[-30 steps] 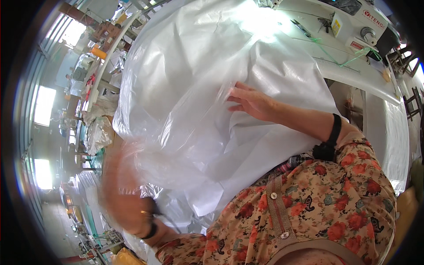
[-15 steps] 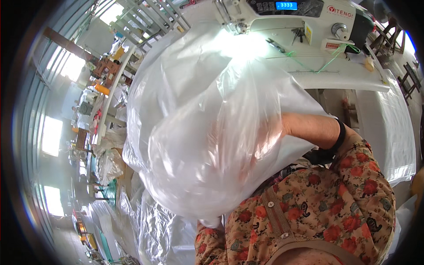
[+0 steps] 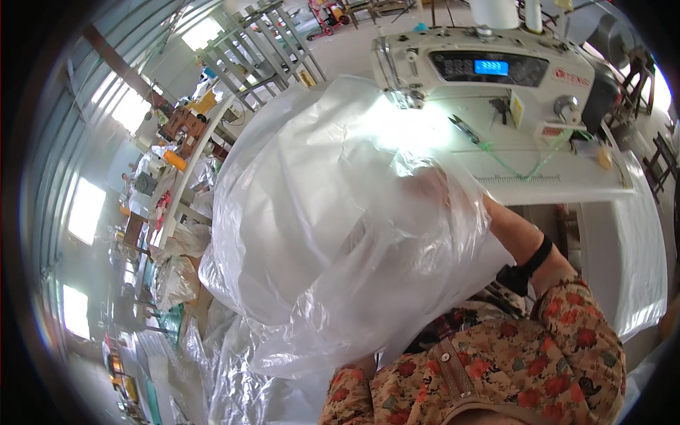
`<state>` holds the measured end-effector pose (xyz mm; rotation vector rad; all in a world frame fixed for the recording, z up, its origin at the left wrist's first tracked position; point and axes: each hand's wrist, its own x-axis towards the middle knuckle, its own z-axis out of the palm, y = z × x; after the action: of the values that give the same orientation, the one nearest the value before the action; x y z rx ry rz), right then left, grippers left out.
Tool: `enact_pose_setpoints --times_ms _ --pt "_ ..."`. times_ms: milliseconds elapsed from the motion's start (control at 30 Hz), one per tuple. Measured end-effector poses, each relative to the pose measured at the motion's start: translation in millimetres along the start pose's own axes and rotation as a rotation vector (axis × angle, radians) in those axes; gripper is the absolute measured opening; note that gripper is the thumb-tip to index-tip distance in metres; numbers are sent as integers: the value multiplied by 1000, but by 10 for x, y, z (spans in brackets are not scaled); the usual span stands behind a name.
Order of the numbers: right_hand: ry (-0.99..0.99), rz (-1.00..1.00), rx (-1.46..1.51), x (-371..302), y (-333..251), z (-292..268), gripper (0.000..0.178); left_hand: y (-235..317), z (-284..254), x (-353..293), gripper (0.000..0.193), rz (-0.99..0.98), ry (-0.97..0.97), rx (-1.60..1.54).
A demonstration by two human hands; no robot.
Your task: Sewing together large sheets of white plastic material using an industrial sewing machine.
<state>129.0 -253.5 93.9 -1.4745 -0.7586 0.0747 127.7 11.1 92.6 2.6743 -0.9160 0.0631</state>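
Note:
A large, crumpled sheet of translucent plastic film (image 3: 283,241) spreads over the front of the sewing table and down toward my lap. My right hand (image 3: 428,185) is behind a fold of this film, close below the lit needle area of the white sewing machine (image 3: 489,42). The film veils and blurs its fingers, so I cannot make out their grip. Only the sleeve (image 3: 350,389) of my left arm shows at the lower edge; my left hand is hidden by the film.
Black-handled snips (image 3: 464,129) and a green thread (image 3: 520,174) lie on the sewing table (image 3: 588,180), right of the needle. More clear film (image 3: 248,368) heaps at the lower left. A grey metal rack (image 3: 265,53) stands behind. White sheeting (image 3: 623,248) hangs at the right.
My right hand has moved up toward the needle area under the film. The film's front bulge has sunk and flattened. The view has tilted, showing more of the machine's top.

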Motion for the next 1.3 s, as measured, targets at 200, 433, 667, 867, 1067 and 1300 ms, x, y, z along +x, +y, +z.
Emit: enact_pose_setpoints --times_ms 200,433,667,867,1067,1300 --pt "100 51 41 -339 327 -212 50 -443 207 160 43 -89 127 -68" --pt "228 174 -158 -460 479 -298 57 -780 451 186 44 -161 224 -137" --pt "165 -92 15 -349 753 -394 50 -951 526 -31 45 -179 228 -131" --pt "155 45 1043 -32 1106 -78 45 -1044 562 -71 46 -145 161 -111" --pt "-78 -239 1768 364 1432 292 49 -1261 643 218 47 -100 105 -122" --pt "386 -6 247 1066 1635 817 61 -1703 672 484 49 -110 64 -123"
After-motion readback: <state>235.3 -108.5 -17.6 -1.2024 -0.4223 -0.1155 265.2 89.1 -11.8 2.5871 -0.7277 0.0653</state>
